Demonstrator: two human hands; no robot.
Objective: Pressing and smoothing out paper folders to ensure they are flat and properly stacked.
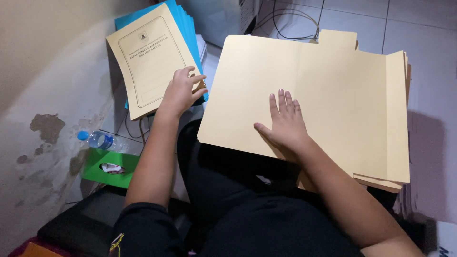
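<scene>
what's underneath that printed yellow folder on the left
The printed yellow folder lies on a stack of blue folders, whose edges show along its right side. The left hand rests on its lower corner. What lies below the stack is hidden.

The right hand (pixel 285 123) lies flat, fingers spread, on a stack of tan folders (pixel 333 90). The left hand (pixel 182 91) rests its fingertips on a printed tan folder (pixel 147 57), which tops blue folders (pixel 188 24) beyond the fingers.

light: dim indoor, kinda warm | brightest: white floor tiles (pixel 419 28) top right | shadows: soft, dark under the folder stack (pixel 333 95) and over the lap | focus: slightly soft | edges: mild wide-angle bend
</scene>
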